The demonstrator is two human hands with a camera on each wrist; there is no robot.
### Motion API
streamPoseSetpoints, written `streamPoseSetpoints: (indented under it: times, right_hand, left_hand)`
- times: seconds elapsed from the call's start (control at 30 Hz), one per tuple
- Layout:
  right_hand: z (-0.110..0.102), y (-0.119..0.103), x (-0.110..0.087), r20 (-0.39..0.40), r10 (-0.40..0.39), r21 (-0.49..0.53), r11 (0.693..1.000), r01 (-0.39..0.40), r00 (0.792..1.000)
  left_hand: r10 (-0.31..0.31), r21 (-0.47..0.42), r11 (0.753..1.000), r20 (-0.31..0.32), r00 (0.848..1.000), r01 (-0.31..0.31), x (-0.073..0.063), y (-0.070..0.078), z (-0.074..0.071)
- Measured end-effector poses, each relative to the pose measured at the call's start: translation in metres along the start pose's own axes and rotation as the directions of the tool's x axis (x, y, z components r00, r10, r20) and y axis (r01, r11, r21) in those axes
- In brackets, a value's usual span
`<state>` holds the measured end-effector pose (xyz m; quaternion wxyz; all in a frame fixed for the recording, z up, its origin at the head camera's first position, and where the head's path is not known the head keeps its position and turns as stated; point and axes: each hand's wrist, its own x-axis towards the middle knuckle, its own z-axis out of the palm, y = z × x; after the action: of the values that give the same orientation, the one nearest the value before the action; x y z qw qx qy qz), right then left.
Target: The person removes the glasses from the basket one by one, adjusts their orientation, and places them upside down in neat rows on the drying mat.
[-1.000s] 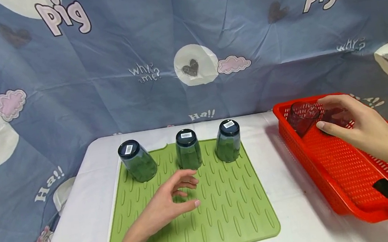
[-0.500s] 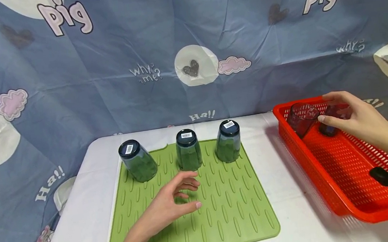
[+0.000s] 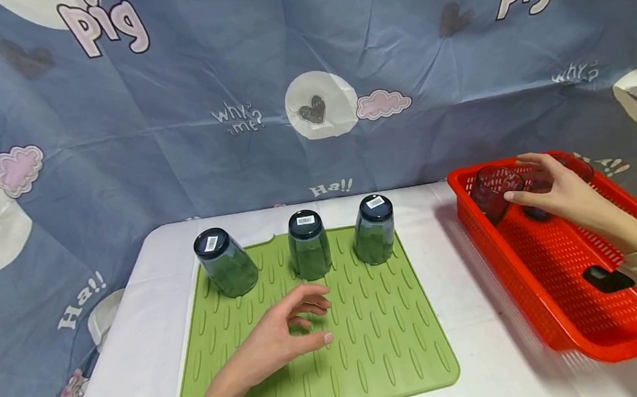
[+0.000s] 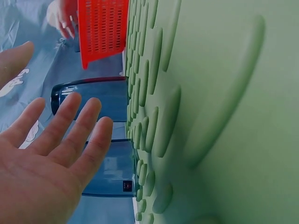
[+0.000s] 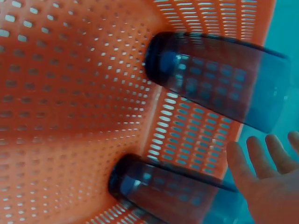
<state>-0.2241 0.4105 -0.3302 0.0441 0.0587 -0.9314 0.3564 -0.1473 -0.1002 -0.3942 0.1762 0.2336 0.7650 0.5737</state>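
Note:
In the head view my right hand (image 3: 569,199) reaches over the far end of the red basket (image 3: 510,275), fingers spread and loosely bent. Its thumb tip overlaps the rim of a dark clear glass (image 3: 490,202) leaning in the far left corner. Partly hidden by this hand is a second glass (image 3: 537,213). The right wrist view shows both glasses, with nothing between the fingers (image 5: 257,158). Relaxed and holding nothing, my left hand (image 3: 277,334) hovers above the green drying mat (image 3: 383,348). Beyond it stand three upside-down glasses: left (image 3: 226,265), middle (image 3: 309,248) and right (image 3: 375,234).
A white cloth (image 3: 476,338) covers the table and shows between the mat and the basket. Behind the table hangs a blue printed curtain (image 3: 220,164). The basket's perforated wall (image 4: 103,28) appears beyond the glasses in the left wrist view.
My right hand has shifted left within the basket, toward the glass in the far left corner. My left hand and the three glasses on the mat stay nearly still.

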Motion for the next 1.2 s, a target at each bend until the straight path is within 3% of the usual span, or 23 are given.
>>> streamPoseSetpoints:
  times: [0.3,0.97,1.2]
  right_hand:
    - [0.017,0.017,0.011,-0.009,-0.024,0.087,0.996,0.024,1.000]
    - [0.021,0.015,0.022,0.023,0.030,-0.034,0.999,-0.030,0.999]
    - [0.021,0.017,0.023,0.009,0.020,-0.005,1.000,-0.020,1.000]
  left_hand:
    - [0.007,-0.002,1.000,0.016,1.000,-0.007,0.001,-0.001,0.001]
    - [-0.005,-0.004,1.000,0.028,1.000,0.005,-0.001,-0.002,0.003]
    - [0.004,-0.003,1.000,0.032,0.999,-0.004,-0.001,-0.003,0.002]
